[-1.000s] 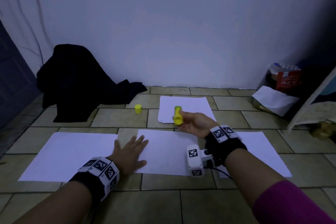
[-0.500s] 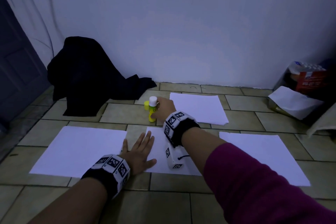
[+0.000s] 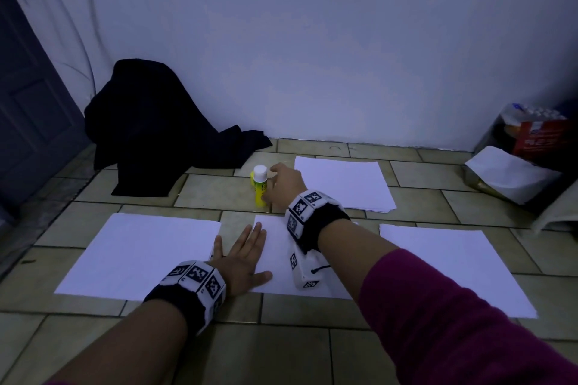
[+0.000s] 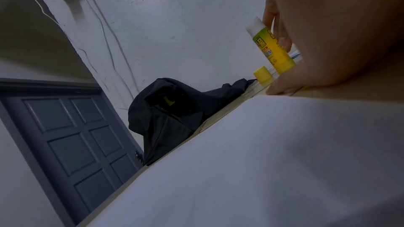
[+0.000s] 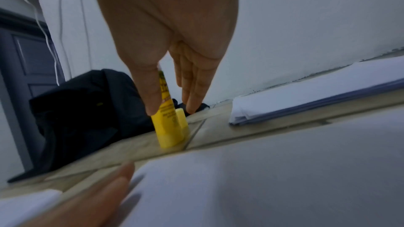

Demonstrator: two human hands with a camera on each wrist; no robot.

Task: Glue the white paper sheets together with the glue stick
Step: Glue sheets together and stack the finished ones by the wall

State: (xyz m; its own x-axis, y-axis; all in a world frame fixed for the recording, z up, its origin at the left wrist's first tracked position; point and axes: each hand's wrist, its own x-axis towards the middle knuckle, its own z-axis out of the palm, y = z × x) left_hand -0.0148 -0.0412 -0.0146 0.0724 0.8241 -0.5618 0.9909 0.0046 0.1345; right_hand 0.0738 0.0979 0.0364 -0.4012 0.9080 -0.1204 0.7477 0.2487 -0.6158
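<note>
The right hand (image 3: 283,184) pinches the cylindrical yellow glue stick (image 3: 260,187) upright on glazed floor tiles (image 3: 212,194); the left hand (image 3: 242,256) lies flat, fingers straight, on a smooth white paper sheet (image 3: 275,247).

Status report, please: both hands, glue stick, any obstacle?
Left hand flat on middle paper sheet. Right hand fingers around upright glue stick on floor, uncapped. Yellow cap beside it. Nothing blocking.

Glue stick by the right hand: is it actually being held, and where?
Yes. The right hand holds the upright glue stick by its yellow barrel, thumb opposite the fingers, while it stands on the floor. The left hand presses flat on a paper sheet, holding nothing.
</note>
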